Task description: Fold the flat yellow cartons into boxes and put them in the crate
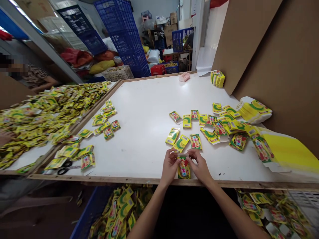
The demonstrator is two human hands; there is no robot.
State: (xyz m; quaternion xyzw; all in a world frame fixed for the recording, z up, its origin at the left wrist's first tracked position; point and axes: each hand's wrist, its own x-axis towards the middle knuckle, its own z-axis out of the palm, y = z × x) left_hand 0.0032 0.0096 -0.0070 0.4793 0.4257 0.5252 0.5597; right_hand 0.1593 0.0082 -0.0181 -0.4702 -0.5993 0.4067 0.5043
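Observation:
A small yellow and green printed box (183, 170) lies at the table's front edge, between my two hands. My left hand (171, 163) pinches its upper left corner, thumb and fingers pressed together. On the upper right corner, my right hand (198, 163) grips the box the same way. A pale flap shows at the top end, between my fingertips. Just beyond my hands lie more such boxes, among them a yellow box (181, 142) with a barcode and a green box (196, 141) with printed lettering. What is inside the held box cannot be seen.
Loose boxes and flat yellow cartons (256, 111) lie at the right. Black-handled scissors (66, 167) rest among packs at the left. Beyond a wooden strip (84, 124), a co-worker's arm (47, 83) is beside heaped packs. Below the edge stands a blue crate (86, 212) of boxes.

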